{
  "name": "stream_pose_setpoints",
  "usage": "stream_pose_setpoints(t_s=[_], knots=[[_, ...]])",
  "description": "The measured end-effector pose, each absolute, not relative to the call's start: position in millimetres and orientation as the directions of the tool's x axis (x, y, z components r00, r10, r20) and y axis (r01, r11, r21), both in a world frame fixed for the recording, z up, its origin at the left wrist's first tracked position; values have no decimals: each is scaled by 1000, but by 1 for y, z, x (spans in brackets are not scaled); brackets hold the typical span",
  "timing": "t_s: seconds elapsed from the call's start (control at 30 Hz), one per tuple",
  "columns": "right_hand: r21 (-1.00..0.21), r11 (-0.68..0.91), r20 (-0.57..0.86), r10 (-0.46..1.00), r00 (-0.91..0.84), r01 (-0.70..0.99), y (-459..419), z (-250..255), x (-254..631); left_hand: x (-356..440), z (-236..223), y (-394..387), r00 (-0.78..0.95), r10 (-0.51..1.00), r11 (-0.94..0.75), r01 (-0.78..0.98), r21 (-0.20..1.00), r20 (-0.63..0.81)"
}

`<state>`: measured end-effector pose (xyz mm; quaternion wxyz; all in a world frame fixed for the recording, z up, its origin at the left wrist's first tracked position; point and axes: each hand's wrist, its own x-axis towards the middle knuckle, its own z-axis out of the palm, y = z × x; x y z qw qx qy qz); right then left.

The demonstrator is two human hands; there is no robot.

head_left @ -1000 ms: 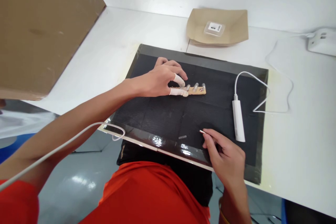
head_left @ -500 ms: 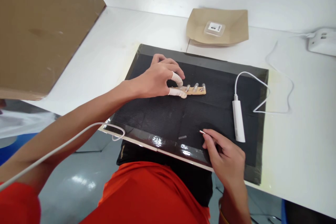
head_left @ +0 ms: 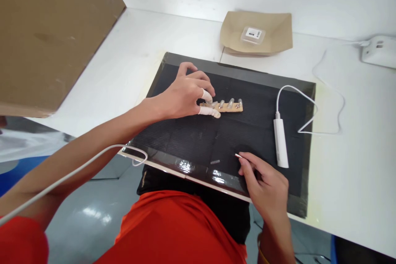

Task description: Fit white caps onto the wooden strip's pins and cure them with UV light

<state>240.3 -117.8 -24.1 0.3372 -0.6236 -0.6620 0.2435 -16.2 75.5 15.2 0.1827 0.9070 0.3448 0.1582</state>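
Note:
A small pale wooden strip [head_left: 229,110] lies on the black mat, with several clear little capsule-like tubes [head_left: 231,102] on it. My left hand [head_left: 190,93] is over its left end, white covers on thumb and index finger. Those two fingertips are apart, on either side of the strip, with a clear tube and wood showing between them. Close to the mat's front edge, my right hand [head_left: 267,183] pinches a thin white stick [head_left: 237,155]; most of it is hidden in the fingers. A small clear tube [head_left: 215,161] rests on the mat left of that hand.
On the mat's right side lies a white stick-shaped device [head_left: 280,142] with a looping cable. Behind the mat, a brown paper tray [head_left: 272,35] holds a clear plastic box [head_left: 253,35]. A power strip [head_left: 379,51] is at far right, a brown board [head_left: 58,37] at left.
My left thumb and index finger have spread a little and drawn slightly left, uncovering the tube between them. My right hand stays put with the white stick.

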Motion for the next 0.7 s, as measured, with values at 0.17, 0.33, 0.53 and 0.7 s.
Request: stream_pose_setpoints(t_s=[0.17, 0.33, 0.53, 0.7], knots=[[-747, 102, 143, 990, 8, 656, -118, -23, 240, -15, 15, 77, 704, 691, -692, 577, 433, 164], [-754, 101, 143, 990, 13, 649, -117, -23, 240, -16, 13, 79, 696, 703, -680, 595, 429, 148], [-751, 108, 146, 989, 5, 652, -118, -22, 240, -17, 14, 79, 691, 694, -704, 590, 394, 204], [-746, 112, 152, 988, 3, 656, -118, -23, 240, -22, 20, 77, 711, 681, -702, 564, 434, 176]])
